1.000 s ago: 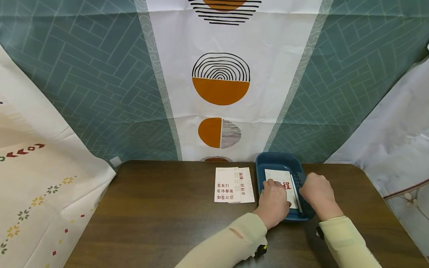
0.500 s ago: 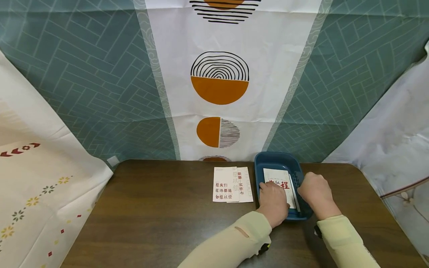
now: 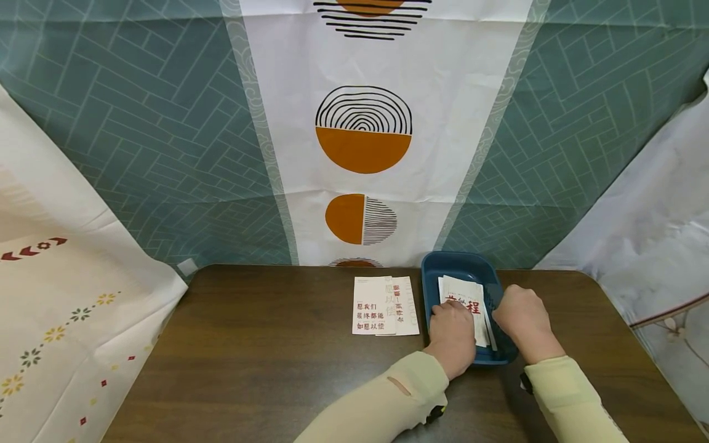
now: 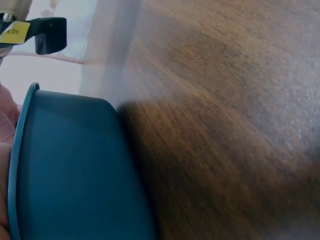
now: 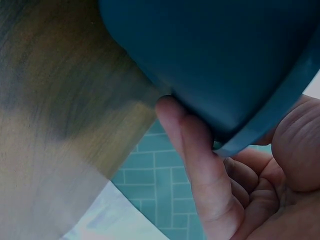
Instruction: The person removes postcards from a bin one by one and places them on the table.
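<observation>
The head camera looks forward and down from above the near side of the table (image 3: 249, 351), far enough back to take in most of its top, the hanging green-and-white cloth (image 3: 166, 123) behind, the tray (image 3: 456, 261) and both hands, the left hand (image 3: 451, 338) and the right hand (image 3: 523, 317). The left wrist camera sits low and close beside the tray, turned sideways, so the rim (image 4: 17, 165) runs nearly upright at the left and tabletop fills the right. The right wrist camera, also low and close, faces the tray's outer wall and fingers (image 5: 205, 185) at its edge. All three views share tray and table; the head and right wrist views share the cloth's green part.
</observation>
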A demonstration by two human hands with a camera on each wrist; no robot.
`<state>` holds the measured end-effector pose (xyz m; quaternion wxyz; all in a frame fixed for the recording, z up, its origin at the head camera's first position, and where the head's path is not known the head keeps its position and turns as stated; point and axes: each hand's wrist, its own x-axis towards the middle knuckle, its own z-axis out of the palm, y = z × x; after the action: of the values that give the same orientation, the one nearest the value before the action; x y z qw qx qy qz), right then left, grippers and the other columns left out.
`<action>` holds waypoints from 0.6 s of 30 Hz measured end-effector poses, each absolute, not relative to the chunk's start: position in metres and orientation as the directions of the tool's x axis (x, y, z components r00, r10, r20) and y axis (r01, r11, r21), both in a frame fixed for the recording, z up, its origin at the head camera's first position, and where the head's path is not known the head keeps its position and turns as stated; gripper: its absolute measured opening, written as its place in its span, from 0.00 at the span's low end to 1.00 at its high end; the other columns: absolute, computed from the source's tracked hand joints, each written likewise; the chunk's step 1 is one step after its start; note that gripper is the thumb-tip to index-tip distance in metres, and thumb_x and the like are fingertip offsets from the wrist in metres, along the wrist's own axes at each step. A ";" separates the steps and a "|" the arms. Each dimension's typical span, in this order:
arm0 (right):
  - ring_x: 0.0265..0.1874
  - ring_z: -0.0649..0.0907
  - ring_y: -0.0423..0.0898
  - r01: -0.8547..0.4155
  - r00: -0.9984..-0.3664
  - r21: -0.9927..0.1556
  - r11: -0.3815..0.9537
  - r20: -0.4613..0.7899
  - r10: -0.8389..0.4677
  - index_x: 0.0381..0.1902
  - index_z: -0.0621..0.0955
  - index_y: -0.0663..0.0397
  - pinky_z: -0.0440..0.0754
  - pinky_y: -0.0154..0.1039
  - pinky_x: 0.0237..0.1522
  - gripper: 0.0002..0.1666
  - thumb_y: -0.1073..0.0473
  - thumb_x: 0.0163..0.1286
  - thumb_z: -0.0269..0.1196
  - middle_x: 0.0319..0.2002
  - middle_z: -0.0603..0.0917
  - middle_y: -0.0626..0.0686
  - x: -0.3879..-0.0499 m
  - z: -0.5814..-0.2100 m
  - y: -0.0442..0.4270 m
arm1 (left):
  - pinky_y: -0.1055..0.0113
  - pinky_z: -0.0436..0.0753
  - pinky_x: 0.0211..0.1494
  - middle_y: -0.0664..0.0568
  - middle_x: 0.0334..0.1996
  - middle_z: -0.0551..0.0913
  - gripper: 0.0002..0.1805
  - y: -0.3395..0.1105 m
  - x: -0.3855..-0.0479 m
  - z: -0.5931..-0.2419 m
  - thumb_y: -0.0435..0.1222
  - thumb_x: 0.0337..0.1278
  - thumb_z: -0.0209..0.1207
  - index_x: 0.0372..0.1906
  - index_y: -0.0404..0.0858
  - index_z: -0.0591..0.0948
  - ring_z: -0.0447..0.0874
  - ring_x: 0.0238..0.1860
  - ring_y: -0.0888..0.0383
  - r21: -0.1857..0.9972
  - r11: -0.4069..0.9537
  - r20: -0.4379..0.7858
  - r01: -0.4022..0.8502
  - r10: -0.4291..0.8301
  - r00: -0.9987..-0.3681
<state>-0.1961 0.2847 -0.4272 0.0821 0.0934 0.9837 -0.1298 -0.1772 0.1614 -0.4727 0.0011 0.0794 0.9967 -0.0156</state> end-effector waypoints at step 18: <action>0.18 0.75 0.52 0.211 -0.965 -0.227 0.951 -0.202 0.166 0.34 0.78 0.74 0.76 0.42 0.17 0.16 0.63 0.54 0.60 0.22 0.78 0.63 -0.196 -0.427 0.282 | 0.70 0.80 0.23 0.55 0.28 0.84 0.22 0.144 -0.176 -0.458 0.46 0.40 0.70 0.41 0.39 0.80 0.80 0.21 0.62 0.168 0.963 0.144 0.210 0.187 -0.972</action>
<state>-0.1957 0.2824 -0.4269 0.0904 0.0959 0.9835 -0.1240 -0.1756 0.1444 -0.4578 -0.0638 0.1002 0.9887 0.0913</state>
